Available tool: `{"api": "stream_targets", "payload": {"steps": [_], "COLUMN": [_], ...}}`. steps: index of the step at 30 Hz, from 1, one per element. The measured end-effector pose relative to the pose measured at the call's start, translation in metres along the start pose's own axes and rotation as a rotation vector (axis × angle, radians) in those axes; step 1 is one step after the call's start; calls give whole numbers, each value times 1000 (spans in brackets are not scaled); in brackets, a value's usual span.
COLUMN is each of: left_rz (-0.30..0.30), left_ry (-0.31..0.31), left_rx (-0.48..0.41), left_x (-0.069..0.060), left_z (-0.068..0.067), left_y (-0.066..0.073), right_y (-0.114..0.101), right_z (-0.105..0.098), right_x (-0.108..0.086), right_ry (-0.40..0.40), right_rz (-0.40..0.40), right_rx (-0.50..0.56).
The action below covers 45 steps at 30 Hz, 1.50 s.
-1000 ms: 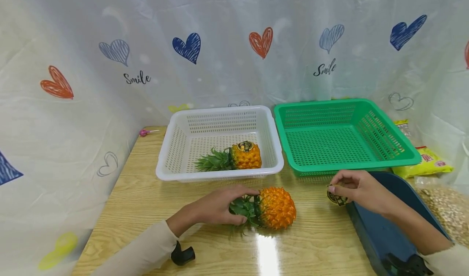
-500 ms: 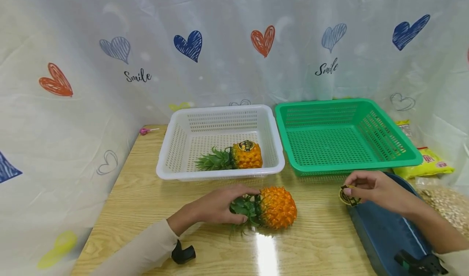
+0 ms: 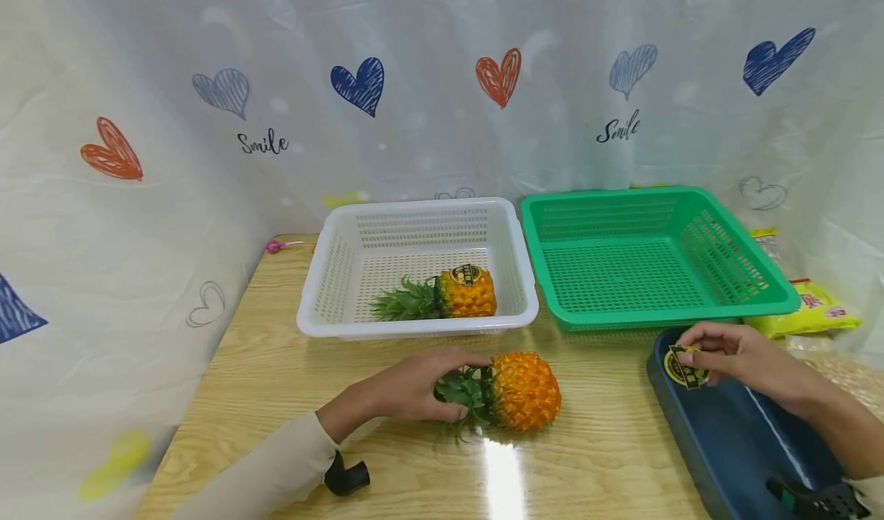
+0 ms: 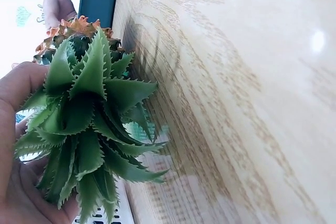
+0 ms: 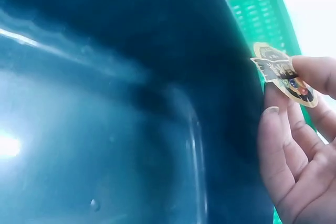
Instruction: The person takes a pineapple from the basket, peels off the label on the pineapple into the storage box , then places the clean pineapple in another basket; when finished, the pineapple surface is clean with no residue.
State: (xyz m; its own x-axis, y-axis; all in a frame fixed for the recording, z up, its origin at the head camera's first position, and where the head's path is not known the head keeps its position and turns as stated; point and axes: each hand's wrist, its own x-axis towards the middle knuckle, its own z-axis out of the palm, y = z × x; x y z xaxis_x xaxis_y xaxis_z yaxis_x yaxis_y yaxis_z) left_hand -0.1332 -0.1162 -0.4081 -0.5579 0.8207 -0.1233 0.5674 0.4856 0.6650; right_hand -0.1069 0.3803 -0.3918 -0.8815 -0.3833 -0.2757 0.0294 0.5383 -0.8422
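An orange pineapple lies on its side on the wooden table, its green leafy crown toward the left. My left hand grips it by the crown, thumb on the near side and fingers on the far side. Between thumb and fingertips, my right hand pinches a round black-and-gold sticker over the far end of a dark blue tray. Another pineapple, with a similar sticker on it, lies in the white basket.
Beside the white basket stands a green basket. To its right are a yellow packet and a clear bag of pale grains, partly behind the right arm. A pink lollipop lies at the table's back left, before a hanging curtain.
My right hand has moved right with the sticker, from beside the tray's left rim to above the tray. The left hand and its pineapple have stayed in place.
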Motion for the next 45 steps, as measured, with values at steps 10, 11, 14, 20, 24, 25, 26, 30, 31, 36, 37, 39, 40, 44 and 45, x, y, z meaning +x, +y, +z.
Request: {"api": "stream_targets", "payload": {"steps": [10,11,14,20,24,25,26,30,31,36,37,39,40,44,45], "left_rz": [-7,-9,-15,-21,-24,-26,-27,-31,-32,-28,-26,-22,-20,-18,-16], "left_ry": [1,0,-1,1,2,2,2,2,2,3,4,6,6,6,6], "left_rx": [3,2,-1,-2,5,6,9,15,15,9,8,10,13,21,24], "left_x": [0,0,-1,-1,-1,-1,-1,-1,-1,0,0,0,0,-1,-1], "left_z": [-1,-1,-1,0,-1,-1,-1,-1,-1,-1,0,0,0,0,0], "left_y": [0,-1,-1,-1,0,0,1,1,1,1,1,1,0,0,0], "right_y": [11,11,10,11,15,16,16,18,18,20,21,22,22,22,22], "right_z": [-4,-3,-3,-1,1,1,1,1,1,1,1,1,2,4,4], "right_x": [4,4,7,12,14,15,15,15,15,13,12,12,11,10,9], "right_ry": [12,11,10,1,11,15,17,20,22,37,36,32,30,25,25], "right_rz": [143,154,182,203,223,230,235,255,259,270,268,263,261,253,250], "right_rx": [-31,-34,-35,-39,-37,-39,-42,-53,-58,-67,-70,-71,-72,-79,-80]}}
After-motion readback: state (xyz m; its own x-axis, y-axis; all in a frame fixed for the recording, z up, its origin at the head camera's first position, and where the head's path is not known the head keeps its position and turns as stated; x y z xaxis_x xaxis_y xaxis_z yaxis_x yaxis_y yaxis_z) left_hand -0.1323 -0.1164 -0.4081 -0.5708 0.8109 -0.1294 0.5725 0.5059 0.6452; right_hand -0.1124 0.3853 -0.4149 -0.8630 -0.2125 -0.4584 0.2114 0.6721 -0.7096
